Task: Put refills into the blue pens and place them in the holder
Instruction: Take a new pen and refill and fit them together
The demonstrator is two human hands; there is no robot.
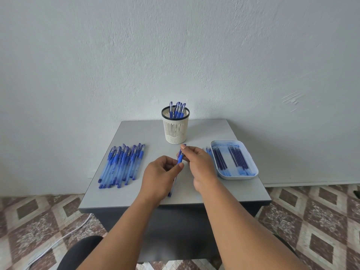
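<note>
Your grey bench [136, 193] carries blue pens [121, 164] at nine o'clock, a cream slotted holder [176, 129] with black rim at twelve; the floor [311, 221] shows brown-and-white diamonds.

— What's around me besides the work?
— My grey table [204, 131] stands against a pale wall [175, 45]. Patterned floor tiles [311, 221] lie at four and eight o'clock.
— Anything else?
— A white cable [58, 243] at seven o'clock.

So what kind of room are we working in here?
Probably a plain room at home or a small office: a small grey table against a bare painted wall, a patterned tile floor, and a white cable.
</note>
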